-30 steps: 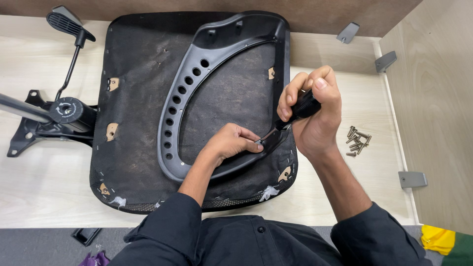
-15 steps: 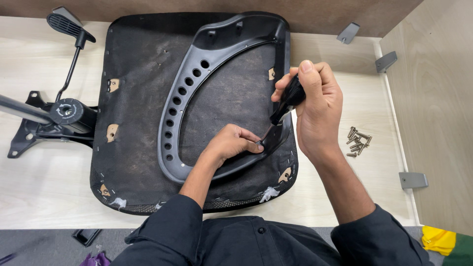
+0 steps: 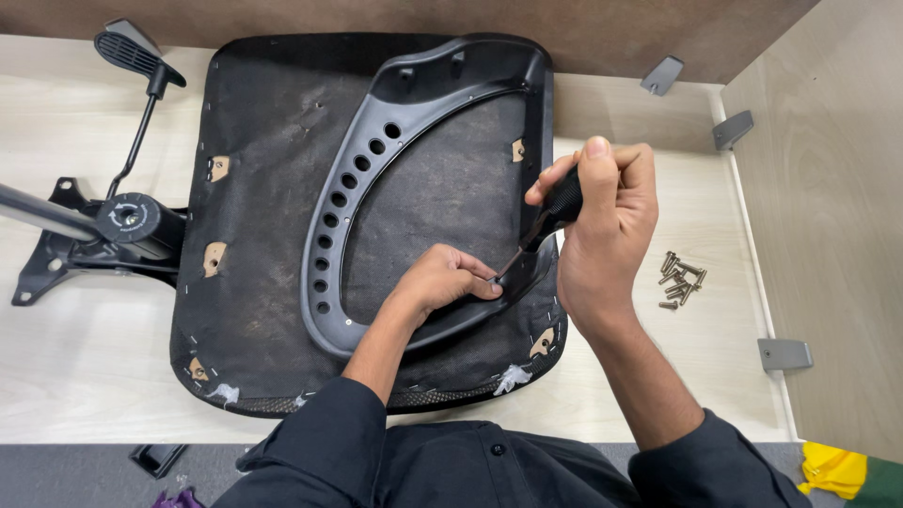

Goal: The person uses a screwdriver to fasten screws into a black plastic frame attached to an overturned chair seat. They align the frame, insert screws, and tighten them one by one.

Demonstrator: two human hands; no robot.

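An upturned black chair seat [image 3: 263, 235] lies on the pale table, with a curved black plastic armrest bracket [image 3: 334, 226] laid over it. My right hand [image 3: 602, 235] grips the black handle of a screwdriver [image 3: 550, 216], its shaft slanting down-left to the bracket's lower right end. My left hand [image 3: 447, 282] rests on the bracket there, its fingertips pinched at the screwdriver's tip. Whatever sits under the tip is hidden by the fingers.
A small heap of metal screws [image 3: 679, 279] lies right of the seat. A black chair mechanism with lever [image 3: 122, 221] sits at the left. Grey brackets [image 3: 783, 354] line the wooden side panel at right. A yellow cloth [image 3: 832, 468] shows at the bottom right.
My right hand has turned on the screwdriver handle and shifted slightly up and right, with its thumb now on top. My left hand stays at the tip.
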